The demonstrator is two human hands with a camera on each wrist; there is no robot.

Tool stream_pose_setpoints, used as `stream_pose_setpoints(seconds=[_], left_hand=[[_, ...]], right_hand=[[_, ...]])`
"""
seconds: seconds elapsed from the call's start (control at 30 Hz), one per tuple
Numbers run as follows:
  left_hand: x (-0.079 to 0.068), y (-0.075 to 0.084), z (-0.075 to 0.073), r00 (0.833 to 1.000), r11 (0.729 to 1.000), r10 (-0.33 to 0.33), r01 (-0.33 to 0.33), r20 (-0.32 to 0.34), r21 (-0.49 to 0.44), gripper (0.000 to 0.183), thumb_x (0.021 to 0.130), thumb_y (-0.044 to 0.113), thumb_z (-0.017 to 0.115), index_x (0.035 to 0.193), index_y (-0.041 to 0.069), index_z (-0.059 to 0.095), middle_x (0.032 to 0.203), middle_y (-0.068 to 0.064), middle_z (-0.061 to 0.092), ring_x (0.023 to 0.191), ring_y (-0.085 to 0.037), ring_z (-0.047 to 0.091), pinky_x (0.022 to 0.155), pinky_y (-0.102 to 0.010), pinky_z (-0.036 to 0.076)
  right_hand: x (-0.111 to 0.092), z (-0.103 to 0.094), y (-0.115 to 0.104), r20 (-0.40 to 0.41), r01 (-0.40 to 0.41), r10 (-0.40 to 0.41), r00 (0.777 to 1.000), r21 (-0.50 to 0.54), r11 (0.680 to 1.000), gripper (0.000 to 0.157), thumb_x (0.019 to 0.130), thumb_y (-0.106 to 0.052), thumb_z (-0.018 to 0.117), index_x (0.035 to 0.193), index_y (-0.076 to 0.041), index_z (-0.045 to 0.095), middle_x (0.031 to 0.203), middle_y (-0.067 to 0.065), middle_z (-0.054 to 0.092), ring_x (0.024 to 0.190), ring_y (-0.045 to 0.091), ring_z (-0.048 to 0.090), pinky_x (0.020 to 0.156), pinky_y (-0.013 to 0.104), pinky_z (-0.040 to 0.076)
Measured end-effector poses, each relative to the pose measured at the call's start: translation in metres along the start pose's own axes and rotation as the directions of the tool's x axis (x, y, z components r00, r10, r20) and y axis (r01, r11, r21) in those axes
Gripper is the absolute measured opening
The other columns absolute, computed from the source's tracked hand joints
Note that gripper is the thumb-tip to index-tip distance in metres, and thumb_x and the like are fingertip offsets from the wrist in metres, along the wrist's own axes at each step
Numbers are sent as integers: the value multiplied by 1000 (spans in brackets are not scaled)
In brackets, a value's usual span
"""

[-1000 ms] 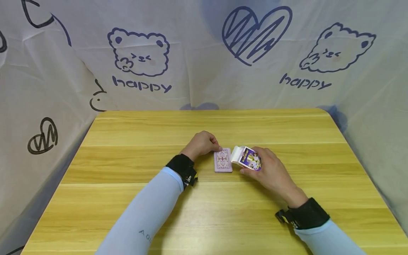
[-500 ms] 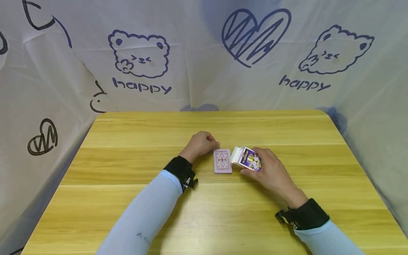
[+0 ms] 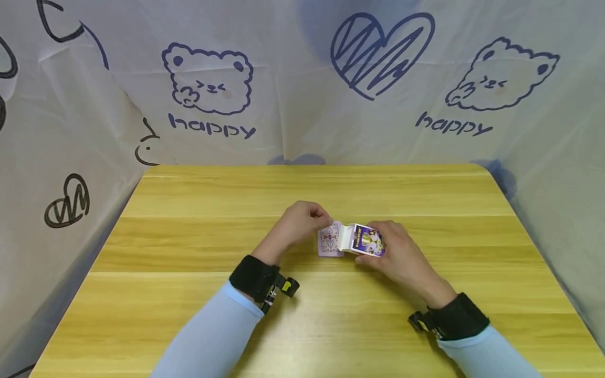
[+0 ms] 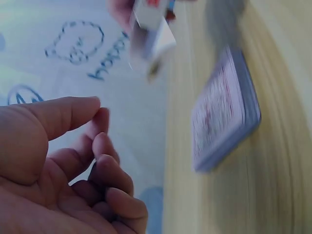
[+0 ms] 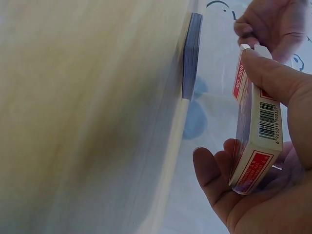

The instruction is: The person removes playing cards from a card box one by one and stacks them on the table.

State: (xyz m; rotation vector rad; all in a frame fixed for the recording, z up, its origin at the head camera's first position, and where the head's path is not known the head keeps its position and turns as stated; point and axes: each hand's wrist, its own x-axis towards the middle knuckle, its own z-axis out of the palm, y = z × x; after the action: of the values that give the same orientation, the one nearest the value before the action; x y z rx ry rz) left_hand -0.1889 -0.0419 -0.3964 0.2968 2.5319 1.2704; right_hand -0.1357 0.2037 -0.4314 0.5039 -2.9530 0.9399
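Cards [image 3: 330, 242], a rectangular stack with ornate backs, lie on the wood-grained surface [image 3: 331, 336] between the hands. The right hand [image 3: 396, 247] grips a printed box [image 3: 367, 241], flap [image 3: 345, 239] open, contents hidden; the left hand [image 3: 300, 223] curls empty, thumb to forefinger, near them.

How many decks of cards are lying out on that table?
1. The deck of cards lies face down on the wooden table, just left of the card box held in the right hand. Any cards inside that box would be hidden.
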Motion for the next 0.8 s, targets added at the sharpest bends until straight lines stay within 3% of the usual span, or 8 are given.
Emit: stream_pose_setpoints(seconds=[0.13, 0.27, 0.5, 0.8], left_hand=[[-15, 12, 11, 997, 999, 9, -12, 78, 35, 12, 91, 28, 66, 87, 17, 70, 86, 1, 67, 75, -16, 57, 64, -28, 45], [-24, 17, 22, 994, 999, -2, -3, 106, 51, 15, 90, 30, 67, 81, 18, 70, 78, 2, 66, 64, -15, 55, 54, -26, 41], [-31, 8, 35, 993, 997, -42, 36, 108, 63, 25, 88, 39, 69, 72, 19, 69, 71, 2, 66, 55, -13, 52, 47, -25, 38], [-32, -6, 34, 988, 997, -67, 71, 142, -28, 21, 84, 30, 72, 72, 15, 67, 68, 1, 61, 55, -12, 47, 47, -24, 35]], right_hand=[[-3, 1, -2, 12, 39, -39, 999, -20, 999, 80, 71, -44, 84, 132, -6, 48, 125, 15, 54, 105, 27, 49, 82, 45, 46], [-9, 2, -6, 6, 77, -77, 997, -29, 997, 79, 71, -44, 84, 130, -7, 48, 125, 14, 55, 107, 27, 49, 81, 45, 47], [-18, 8, -16, -10, 121, -122, 993, -32, 992, 78, 69, -45, 84, 128, -8, 50, 120, 11, 56, 104, 25, 50, 81, 43, 49], [-21, 16, -23, 1, 117, -117, 993, -11, 993, 77, 70, -48, 83, 129, -11, 49, 121, 8, 55, 106, 23, 50, 85, 44, 48]])
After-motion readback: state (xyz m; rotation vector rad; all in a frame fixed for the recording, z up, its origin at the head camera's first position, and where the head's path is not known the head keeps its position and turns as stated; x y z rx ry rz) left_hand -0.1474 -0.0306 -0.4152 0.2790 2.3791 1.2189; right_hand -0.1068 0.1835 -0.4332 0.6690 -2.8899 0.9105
